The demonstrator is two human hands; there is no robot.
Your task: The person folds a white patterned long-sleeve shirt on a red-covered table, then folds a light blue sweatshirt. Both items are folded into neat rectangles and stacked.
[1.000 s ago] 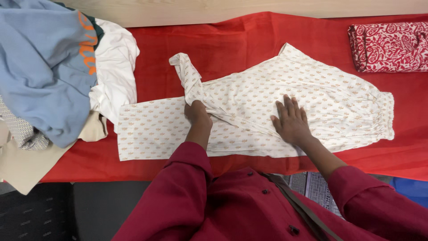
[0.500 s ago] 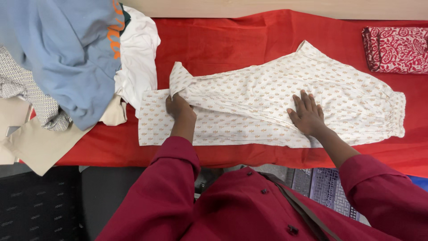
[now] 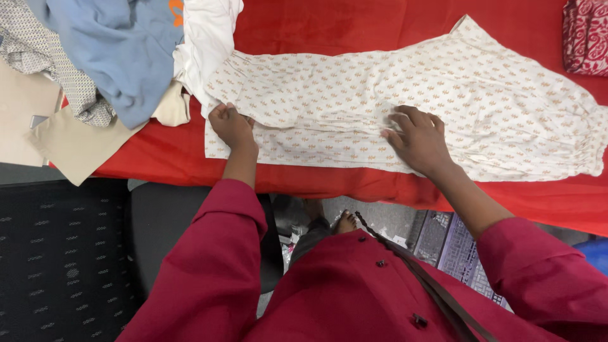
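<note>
Your left hand (image 3: pixel 231 126) pinches the hem of the cream printed cotton trousers (image 3: pixel 405 107), spread at twelve o'clock on red cloth (image 3: pixel 329 28); your right hand (image 3: pixel 419 140) presses them, fingers curled.

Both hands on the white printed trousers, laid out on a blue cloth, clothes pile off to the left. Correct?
Not quite: the cloth under the white orange-printed trousers is red, not blue, as the head view shows. The rest holds: the left hand and right hand are both on the trousers, and the pile of clothes lies to the left.
</note>
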